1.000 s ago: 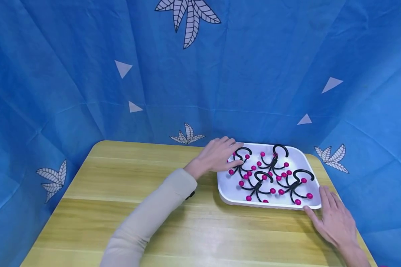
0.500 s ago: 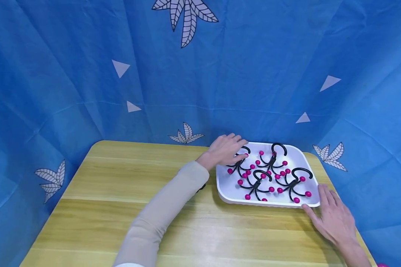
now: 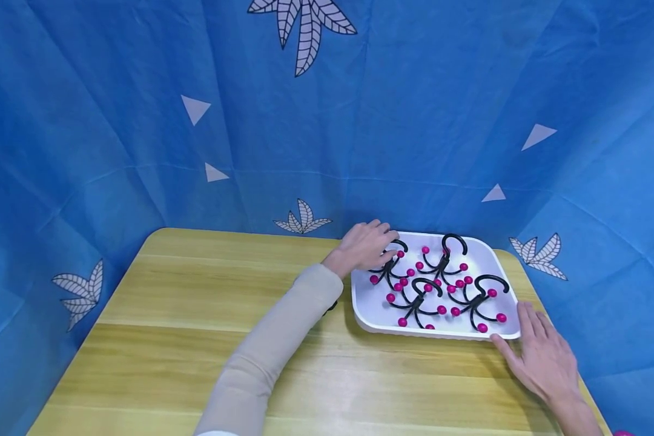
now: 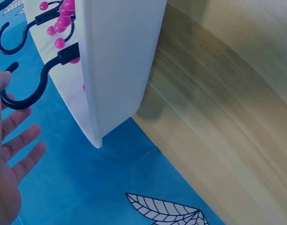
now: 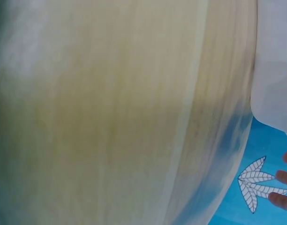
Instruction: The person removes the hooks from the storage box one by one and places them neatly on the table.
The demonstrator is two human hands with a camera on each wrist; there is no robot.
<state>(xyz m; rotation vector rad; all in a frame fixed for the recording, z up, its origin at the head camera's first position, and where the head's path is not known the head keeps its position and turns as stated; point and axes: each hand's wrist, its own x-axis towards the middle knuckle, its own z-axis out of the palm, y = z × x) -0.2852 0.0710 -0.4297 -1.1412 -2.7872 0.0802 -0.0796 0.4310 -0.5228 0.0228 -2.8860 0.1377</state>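
right of centre, our left hand (image 3: 362, 247) parts loose fingers around a black hook (image 4: 43, 79) in the white tray (image 3: 369, 306); our right hand (image 3: 547, 358), straight-fingered, rests at its lower-right corner, probably steadying it.

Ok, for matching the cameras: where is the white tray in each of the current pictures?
Head: right of centre, the white tray sits between the two hands.
Left wrist: upper left to middle, the tray cut by the top edge.
Right wrist: upper right corner, only part of it, cut by the frame.
Shared landmark: the wooden table, lying right of the tray in the left wrist view, left of it in the right wrist view.
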